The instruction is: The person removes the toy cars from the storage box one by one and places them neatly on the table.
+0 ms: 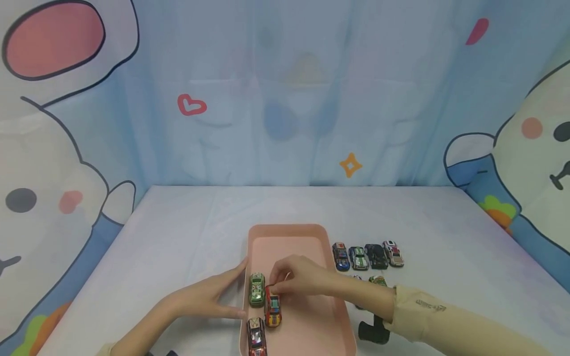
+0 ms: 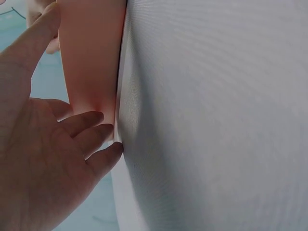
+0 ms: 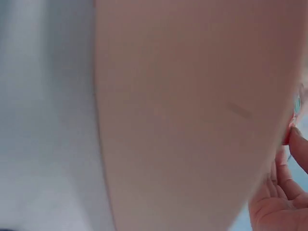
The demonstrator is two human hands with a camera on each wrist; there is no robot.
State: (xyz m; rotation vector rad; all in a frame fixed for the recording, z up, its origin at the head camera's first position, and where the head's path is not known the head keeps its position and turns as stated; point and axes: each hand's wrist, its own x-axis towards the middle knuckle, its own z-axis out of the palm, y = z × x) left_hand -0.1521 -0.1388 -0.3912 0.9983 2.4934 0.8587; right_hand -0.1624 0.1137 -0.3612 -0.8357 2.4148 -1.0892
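Note:
In the head view a pink tray [image 1: 311, 326] lies on the white-covered table. My right hand [image 1: 300, 277] reaches over it and pinches a red and yellow toy car [image 1: 273, 316] between thumb and fingers. A green toy car [image 1: 257, 289] sits just left of that one, and a dark red toy car [image 1: 256, 336] sits below, both along the tray's left side. My left hand [image 1: 202, 296] rests at the tray's left edge, thumb and fingers spread. The left wrist view shows its fingers [image 2: 89, 124] fairly straight against the tray's outer wall [image 2: 91, 53].
Right of the tray stand a blue and orange car [image 1: 340, 257], a white and green car [image 1: 358, 258], a black car [image 1: 376, 256] and a white and red car [image 1: 394, 253]. Another green car [image 1: 377, 280] is partly hidden by my right forearm. A patterned curtain [image 1: 307, 99] hangs behind.

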